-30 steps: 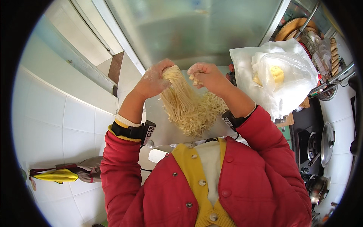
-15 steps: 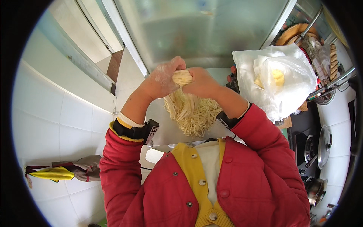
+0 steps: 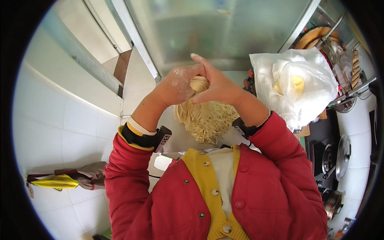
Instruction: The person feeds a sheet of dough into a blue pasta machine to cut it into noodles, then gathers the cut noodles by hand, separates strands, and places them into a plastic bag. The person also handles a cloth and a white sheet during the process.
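A bundle of pale fresh noodles (image 3: 199, 84) is held up between my two hands, its strands gathered at the top. My left hand (image 3: 179, 85), dusted with flour, is closed round its left side. Cupped against the other side is my right hand (image 3: 219, 85), its thumb low across the strands and a finger stretched up over the left hand. Long strands hang from the bundle onto a loose heap of cut noodles (image 3: 212, 126). The heap lies on a grey metal-looking work surface (image 3: 170, 138). My palms and several fingertips are hidden.
To the right sits a translucent plastic bag (image 3: 264, 76) with something yellow inside. Beyond it a metal rack (image 3: 354, 90) holds baskets and kitchen things. A pot lid (image 3: 343, 157) and a pot (image 3: 334, 204) are lower right. A frosted glass panel (image 3: 216, 36) stands behind the surface.
My right hand has turned and spread, a finger now reaching up over the left hand and its thumb lower on the bundle. The left hand keeps its grip on the noodles.
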The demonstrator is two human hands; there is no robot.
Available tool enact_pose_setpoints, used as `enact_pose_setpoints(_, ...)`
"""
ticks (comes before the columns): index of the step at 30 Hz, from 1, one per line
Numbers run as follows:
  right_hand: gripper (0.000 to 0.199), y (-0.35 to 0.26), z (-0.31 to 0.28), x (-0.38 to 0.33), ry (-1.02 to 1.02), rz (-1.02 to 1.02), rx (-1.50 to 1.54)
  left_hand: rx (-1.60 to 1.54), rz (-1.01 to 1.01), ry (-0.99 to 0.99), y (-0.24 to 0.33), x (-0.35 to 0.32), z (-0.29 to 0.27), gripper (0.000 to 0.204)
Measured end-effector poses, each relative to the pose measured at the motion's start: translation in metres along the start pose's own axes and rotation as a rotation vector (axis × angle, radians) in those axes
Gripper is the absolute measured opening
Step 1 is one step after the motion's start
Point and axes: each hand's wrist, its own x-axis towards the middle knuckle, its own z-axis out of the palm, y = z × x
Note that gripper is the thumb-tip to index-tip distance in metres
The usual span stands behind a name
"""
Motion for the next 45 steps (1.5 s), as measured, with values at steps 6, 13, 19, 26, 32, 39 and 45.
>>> enact_pose_setpoints(6, 0.056, 0.003, 0.009, 0.004, -0.006, 0.208, -0.132, 0.069, -0.112, 0.023, 0.002, 0.000, -0.003, 0.029)
enact_pose_setpoints(13, 0.024, 0.017, 0.011, 0.003, -0.029, 0.273, -0.647, 0.381, -0.293, 0.020, -0.028, -0.022, 0.036, 0.024)
enact_pose_setpoints(19, 0.024, 0.037, 0.032, -0.009, -0.098, 0.441, -0.836, 0.492, -0.348, -0.077, -0.072, -0.039, 0.069, 0.016)
enact_pose_setpoints(26, 0.026, 0.045, 0.034, -0.016, -0.106, 0.494, -0.928, 0.469, -0.466, -0.117, -0.105, -0.045, 0.092, 0.020)
enact_pose_setpoints(32, 0.025, 0.048, 0.027, -0.027, -0.130, 0.376, -0.883, 0.340, -0.422, 0.045, -0.141, -0.050, 0.106, 0.024)
enact_pose_setpoints(39, 0.024, 0.042, 0.013, -0.021, 0.036, -0.110, -0.433, -0.809, -0.451, 0.191, -0.156, -0.051, 0.090, 0.027)
enact_pose_setpoints(45, 0.027, 0.037, 0.013, 0.008, 0.266, -0.329, -0.796, -1.622, -0.336, 0.200, -0.085, -0.020, 0.087, 0.039)
